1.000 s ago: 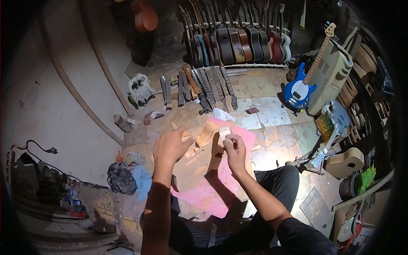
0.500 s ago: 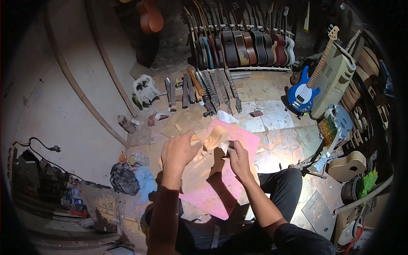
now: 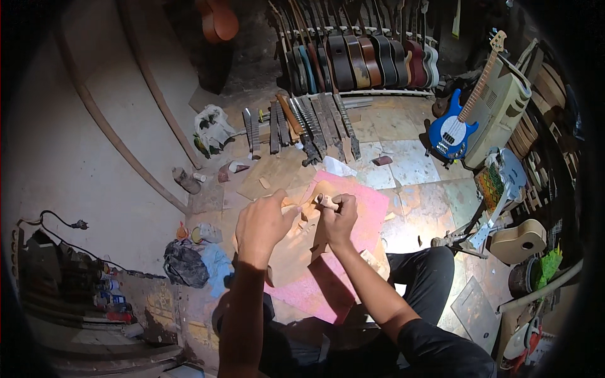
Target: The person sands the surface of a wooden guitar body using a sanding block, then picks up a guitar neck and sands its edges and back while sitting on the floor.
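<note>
Under my hands, on a pink sheet [image 3: 367, 206] on the floor, lies a pale wooden workpiece [image 3: 291, 247] with a curved outline. My left hand [image 3: 261, 227] is at its left side, fingers bent and thumb toward the index finger; it grips an edge of the wood. My right hand [image 3: 340, 220] pinches a small, pale rolled piece [image 3: 328, 202], which looks like folded sandpaper, over the right side of the wood. The fingers partly cover that roll, and whether it touches the wood is hard to see.
Several guitar necks [image 3: 305, 126] lie ahead. Beyond them stands a row of guitars [image 3: 359, 63]. A blue bass [image 3: 450, 129] leans on the right. At left are a black plastic bag [image 3: 184, 264] and a blue cloth [image 3: 216, 268]. White paper [image 3: 338, 166] lies just beyond the pink sheet.
My right hand has moved left and up, closer to my left hand, and has turned so the rolled piece shows above its fingers. My left hand has barely moved.
</note>
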`<state>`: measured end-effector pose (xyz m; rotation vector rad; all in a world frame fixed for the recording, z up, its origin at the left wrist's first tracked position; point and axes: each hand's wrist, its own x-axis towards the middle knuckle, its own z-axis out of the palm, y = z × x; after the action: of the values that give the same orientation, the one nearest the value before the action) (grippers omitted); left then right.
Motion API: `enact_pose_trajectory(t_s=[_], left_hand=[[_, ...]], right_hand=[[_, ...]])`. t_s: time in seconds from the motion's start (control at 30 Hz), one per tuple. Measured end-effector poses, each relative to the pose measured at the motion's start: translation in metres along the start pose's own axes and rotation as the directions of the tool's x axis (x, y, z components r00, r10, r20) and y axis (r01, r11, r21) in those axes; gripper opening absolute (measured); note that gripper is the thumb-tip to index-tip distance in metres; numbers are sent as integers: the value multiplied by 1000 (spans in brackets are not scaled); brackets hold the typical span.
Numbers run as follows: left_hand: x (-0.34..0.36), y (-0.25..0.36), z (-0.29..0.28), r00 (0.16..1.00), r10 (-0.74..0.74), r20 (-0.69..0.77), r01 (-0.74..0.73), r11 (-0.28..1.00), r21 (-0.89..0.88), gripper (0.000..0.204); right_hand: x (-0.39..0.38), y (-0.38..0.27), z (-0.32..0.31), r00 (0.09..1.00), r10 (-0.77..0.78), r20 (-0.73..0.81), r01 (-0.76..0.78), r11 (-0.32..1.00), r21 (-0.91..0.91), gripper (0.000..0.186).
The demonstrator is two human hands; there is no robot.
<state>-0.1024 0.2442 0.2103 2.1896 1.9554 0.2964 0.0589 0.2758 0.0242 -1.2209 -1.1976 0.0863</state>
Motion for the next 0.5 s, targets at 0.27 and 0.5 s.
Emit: enact_pose_trajectory(t_s=[0.27, 0.5], left_hand=[[4, -11, 6, 999, 10, -31, -10, 1000, 3, 45], [5, -12, 2, 1000, 1, -2, -1, 1000, -3, 46]], right_hand=[[9, -4, 7, 1000, 18, -15, -17, 996, 88, 31], [-6, 2, 12, 998, 55, -20, -52, 989, 138, 34]])
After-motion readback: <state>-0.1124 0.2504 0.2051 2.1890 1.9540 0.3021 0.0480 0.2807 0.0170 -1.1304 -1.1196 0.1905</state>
